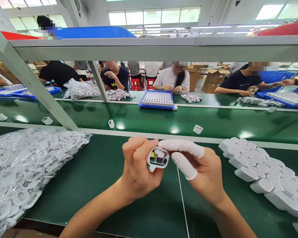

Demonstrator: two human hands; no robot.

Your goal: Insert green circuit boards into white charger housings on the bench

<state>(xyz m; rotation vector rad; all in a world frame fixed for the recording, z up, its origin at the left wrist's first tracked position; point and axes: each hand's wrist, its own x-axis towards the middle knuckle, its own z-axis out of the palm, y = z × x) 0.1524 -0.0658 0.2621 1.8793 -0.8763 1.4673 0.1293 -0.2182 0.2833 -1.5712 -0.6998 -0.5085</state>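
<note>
Near the middle of the view, my left hand [140,167] is closed round a white oval housing [151,167], whose open end faces me. Inside it a circuit board with yellow, white and black parts shows. To its right is my right hand [197,165], with white covers on thumb and forefinger. The forefinger reaches the housing's top edge, while the thumb stands a little apart from its side. Whether that hand holds any small part is hard to see; its fingers are apart. The other right fingers are mostly hidden.
A clear bag of white parts [34,165] lies left, and rows of white housings [268,168] stand right. Beyond runs a green belt [149,120] with spaced housings. A grey frame [144,53] crosses above. Several people sit across, near a blue tray [157,106].
</note>
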